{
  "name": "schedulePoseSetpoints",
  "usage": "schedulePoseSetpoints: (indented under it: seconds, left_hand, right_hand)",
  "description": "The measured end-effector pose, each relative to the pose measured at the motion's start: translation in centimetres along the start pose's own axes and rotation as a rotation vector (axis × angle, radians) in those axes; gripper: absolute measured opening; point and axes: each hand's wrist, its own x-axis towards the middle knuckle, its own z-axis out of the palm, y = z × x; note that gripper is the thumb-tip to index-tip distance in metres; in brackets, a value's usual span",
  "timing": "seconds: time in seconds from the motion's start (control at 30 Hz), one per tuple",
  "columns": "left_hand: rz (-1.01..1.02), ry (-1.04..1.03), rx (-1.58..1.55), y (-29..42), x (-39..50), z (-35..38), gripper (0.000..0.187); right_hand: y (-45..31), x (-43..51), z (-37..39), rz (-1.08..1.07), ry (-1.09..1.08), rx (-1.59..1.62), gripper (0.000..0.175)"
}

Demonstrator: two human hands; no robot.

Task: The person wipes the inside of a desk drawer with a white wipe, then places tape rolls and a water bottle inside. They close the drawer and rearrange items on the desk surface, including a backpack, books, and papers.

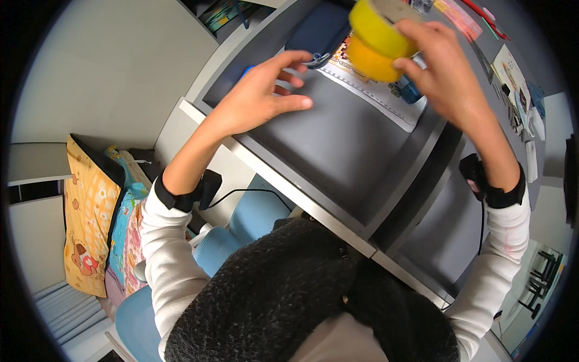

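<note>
My right hand (445,72) grips a round yellow object (382,40) by its side. It has a wide lime band above a narrower orange-yellow part and is slightly blurred; its exact kind is unclear. It is held above a spiral-bound booklet (384,106) in an open grey drawer (325,149). My left hand (267,86) hovers over the drawer's left side, fingers apart and holding nothing. Its index fingertip is beside the zip end of a dark blue case (319,29); contact cannot be told. A blue translucent item (409,90) lies on the booklet, partly hidden.
A second open drawer (429,240) adjoins on the right. The grey desktop (497,68) bears papers (513,79), a pink packet (457,18) and small items. Blue chairs (260,215) stand below, and a yellow patterned bag (88,217) is at left. Cables run from both wristbands.
</note>
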Motion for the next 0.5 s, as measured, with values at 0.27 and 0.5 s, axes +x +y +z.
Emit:
schedulePoseSetpoints:
  seconds: [0.27,0.5]
  left_hand:
    - [0.067,-0.014,-0.064,-0.6,1.6,1.5,0.089]
    - [-0.127,-0.282,0.382,-3.7,2.5,0.1,0.051]
  right_hand:
    - [-4.8,0.4,4.3,-0.048,0.026,0.383,0.028]
    - [-2.7,-1.0,5.0,0.255,-0.491,0.363,0.037]
